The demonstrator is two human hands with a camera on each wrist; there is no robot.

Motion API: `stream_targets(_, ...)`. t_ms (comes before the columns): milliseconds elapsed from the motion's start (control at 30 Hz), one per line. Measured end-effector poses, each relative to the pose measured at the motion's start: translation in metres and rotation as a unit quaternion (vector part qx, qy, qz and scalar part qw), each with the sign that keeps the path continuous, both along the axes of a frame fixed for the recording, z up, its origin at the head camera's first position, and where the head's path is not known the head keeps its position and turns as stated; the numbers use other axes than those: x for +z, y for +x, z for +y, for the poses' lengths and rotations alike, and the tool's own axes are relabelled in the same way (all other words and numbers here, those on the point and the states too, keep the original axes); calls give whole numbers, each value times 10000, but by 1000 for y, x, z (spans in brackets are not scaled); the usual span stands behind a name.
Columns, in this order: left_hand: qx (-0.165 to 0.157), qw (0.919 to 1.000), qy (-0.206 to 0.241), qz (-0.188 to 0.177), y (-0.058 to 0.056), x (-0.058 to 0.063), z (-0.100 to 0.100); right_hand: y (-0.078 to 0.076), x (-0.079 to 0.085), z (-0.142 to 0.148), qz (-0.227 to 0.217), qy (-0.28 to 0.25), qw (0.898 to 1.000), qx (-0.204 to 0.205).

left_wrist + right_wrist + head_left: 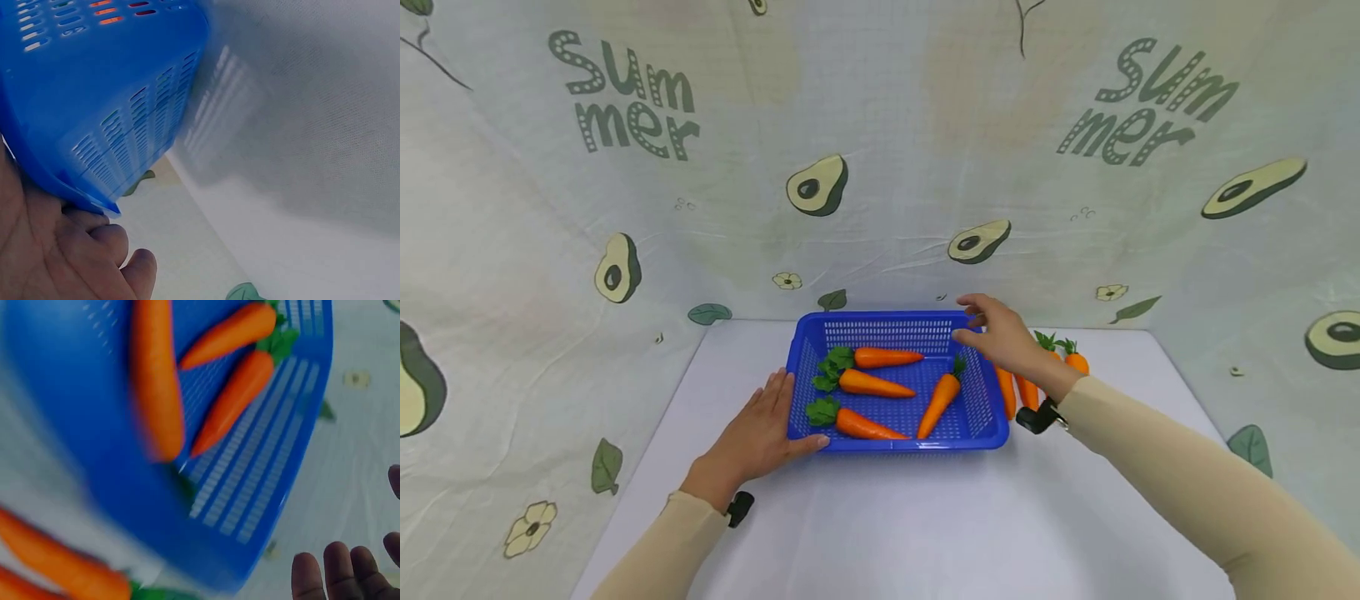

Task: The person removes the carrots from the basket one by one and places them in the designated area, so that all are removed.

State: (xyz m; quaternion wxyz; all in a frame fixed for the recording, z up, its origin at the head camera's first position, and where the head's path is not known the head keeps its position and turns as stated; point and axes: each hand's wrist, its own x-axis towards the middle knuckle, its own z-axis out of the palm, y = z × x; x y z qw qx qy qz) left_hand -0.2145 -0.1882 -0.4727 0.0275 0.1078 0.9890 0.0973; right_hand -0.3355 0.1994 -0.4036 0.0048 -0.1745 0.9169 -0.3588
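A blue plastic basket (pixel 891 446) holds several orange carrots with green tops, among them a slanted carrot (pixel 939 406) near its right side. My left hand (pixel 758 433) rests against the basket's left side, fingers extended along it and thumb on the front rim at the corner. In the left wrist view its fingertips (pixel 111 242) show right at the rim. Over the back right corner of the basket hovers my right hand (pixel 1000 335), fingers loosely bent and nothing in them. Its fingertips (pixel 338 562) appear beyond the basket's edge in the right wrist view.
Just right of the basket, more carrots (pixel 1006 392) lie on the white table (pixel 880 525), partly hidden by my right hand and wrist. Behind the table hangs a pale cloth (pixel 880 250) printed with avocados, leaves and lettering.
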Motion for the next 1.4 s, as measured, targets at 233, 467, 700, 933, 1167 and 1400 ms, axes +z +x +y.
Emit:
stream_targets(233, 45, 9999, 109, -114, -4, -2, 1, -7, 1, -64, -455, 60, 9901, 1327)
stream_targets(467, -50, 9998, 132, -141, -7, 0, 8, -18, -13, -87, -1312, -87, 9678, 2148)
stream_targets(700, -92, 9998, -10, -150, -6, 3, 8, -34, -35, -104, -1469, 248, 9580, 2450)
stream_targets(933, -125, 9998, -72, -114, -3, 4, 6, -40, -57, -119, -1092, 1162, 9481, 2751)
stream_targets(1167, -110, 9999, -87, -32, -1, 4, 2, -39, -67, -137, -901, 1540, 9412, 2868)
stream_targets(1400, -113, 9999, -25, 51, 1, 2, -3, -35, -74, -156, -770, 2274, 9343, 2635)
